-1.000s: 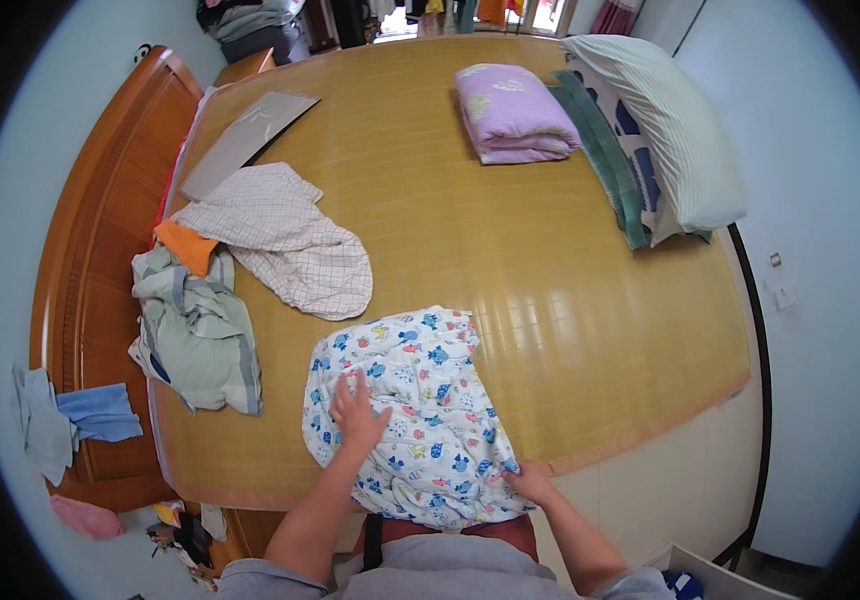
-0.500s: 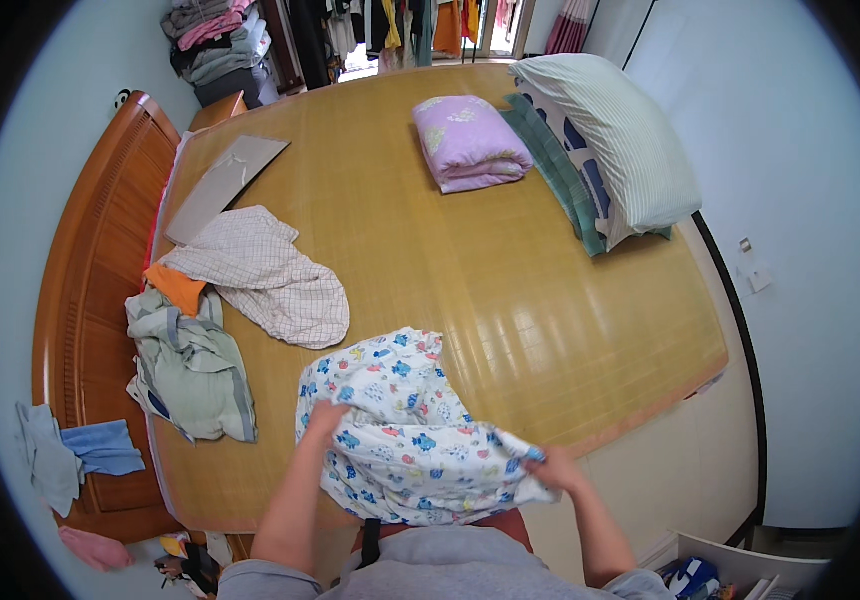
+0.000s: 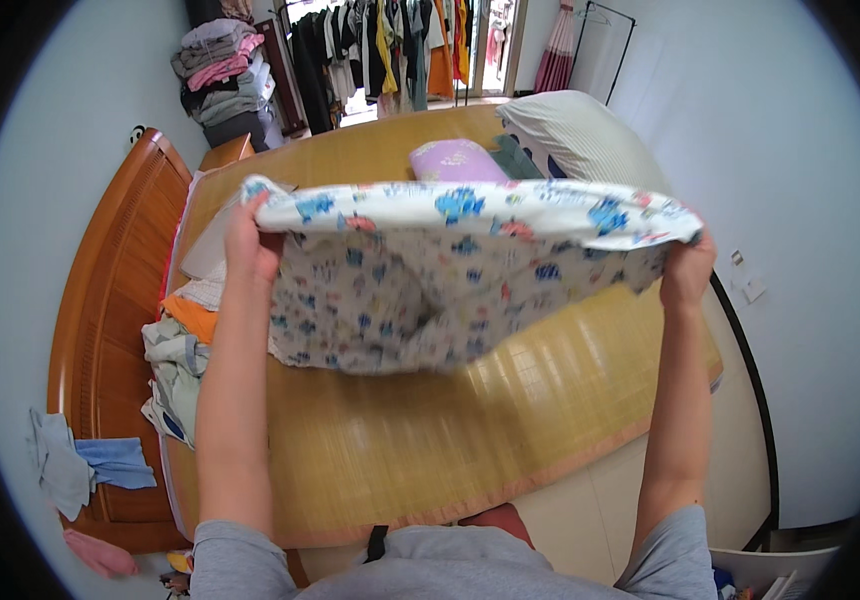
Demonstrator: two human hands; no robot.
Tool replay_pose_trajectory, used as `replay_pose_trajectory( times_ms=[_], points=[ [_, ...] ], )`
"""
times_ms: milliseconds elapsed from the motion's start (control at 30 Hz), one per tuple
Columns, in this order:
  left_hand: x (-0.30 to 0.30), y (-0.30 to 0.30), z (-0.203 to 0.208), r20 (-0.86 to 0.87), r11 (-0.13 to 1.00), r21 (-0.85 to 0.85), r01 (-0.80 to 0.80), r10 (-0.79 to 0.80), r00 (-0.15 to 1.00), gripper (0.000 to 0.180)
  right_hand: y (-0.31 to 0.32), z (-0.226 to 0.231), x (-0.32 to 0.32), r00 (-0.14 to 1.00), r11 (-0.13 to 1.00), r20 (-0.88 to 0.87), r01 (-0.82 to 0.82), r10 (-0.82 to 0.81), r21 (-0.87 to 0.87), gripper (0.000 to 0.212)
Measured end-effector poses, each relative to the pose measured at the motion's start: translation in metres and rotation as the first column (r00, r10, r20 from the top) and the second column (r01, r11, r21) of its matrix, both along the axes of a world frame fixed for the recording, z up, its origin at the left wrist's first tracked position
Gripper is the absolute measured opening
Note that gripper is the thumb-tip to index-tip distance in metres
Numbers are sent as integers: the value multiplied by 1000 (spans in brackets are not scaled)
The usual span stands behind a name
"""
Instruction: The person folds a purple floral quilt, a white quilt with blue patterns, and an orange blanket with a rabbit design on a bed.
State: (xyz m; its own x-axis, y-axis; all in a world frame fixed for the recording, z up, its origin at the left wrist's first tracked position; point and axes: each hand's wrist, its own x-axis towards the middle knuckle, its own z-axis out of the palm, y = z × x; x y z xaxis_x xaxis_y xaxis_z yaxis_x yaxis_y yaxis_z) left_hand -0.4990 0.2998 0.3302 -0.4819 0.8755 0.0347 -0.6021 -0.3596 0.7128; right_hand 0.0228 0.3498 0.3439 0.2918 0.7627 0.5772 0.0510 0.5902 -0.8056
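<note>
Nearest, at the near edge of the bed (image 3: 530, 400), the person's grey sleeves (image 3: 242, 560) lead to bare forearms stretched out over it. Above the bed, the left hand (image 3: 254, 245) and the right hand (image 3: 688, 268) stand wide apart, each pinching one upper corner of a fish-print cloth (image 3: 460, 205) between thumb and fingers.

The cloth hangs in the air over the middle of the bed. Its ground is white, scattered with blue fish, coral-red fish and smaller motifs. Along the top, a bright band runs almost straight from hand to hand, its print large and clear. Below that band the fabric falls into shade, greyer, the figures smaller and duller, with a dark crease near the centre. The lower edge is blurred, hanging deepest toward the bed's left and slanting up toward its right.

On the bed's left side lie a pale green cloth (image 3: 175, 362) and an orange cloth (image 3: 191, 318). Toward the bed's far end sit a lilac folded quilt (image 3: 455, 160), partly hidden, and a striped pillow (image 3: 585, 130). Beyond the bed hang clothes (image 3: 390, 50) in a row.
</note>
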Motion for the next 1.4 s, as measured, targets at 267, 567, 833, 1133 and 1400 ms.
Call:
replay_pose_trajectory(
  times_ms=[267,567,833,1133,1400],
  points=[
    [29,-89,0,72,988,131,-78,69,995,29,-51,-15,46,994,997,-109,20,-27,-68,32],
    [47,-267,-321,516,799,-592,105,276,811,11,-174,-242,99,998,729,-56,-41,4,-684,23],
    [91,-319,-399,199,292,-924,247,-186,962,17,-228,-288,87,965,449,211,122,154,-885,26],
    [132,-283,-400,91,243,-956,161,-274,957,15,-205,-229,74,679,485,437,134,591,-864,28],
    [119,-266,-463,-213,306,-939,-158,-154,965,15,-196,-236,66,524,379,428,204,737,-903,22]
  ],
)
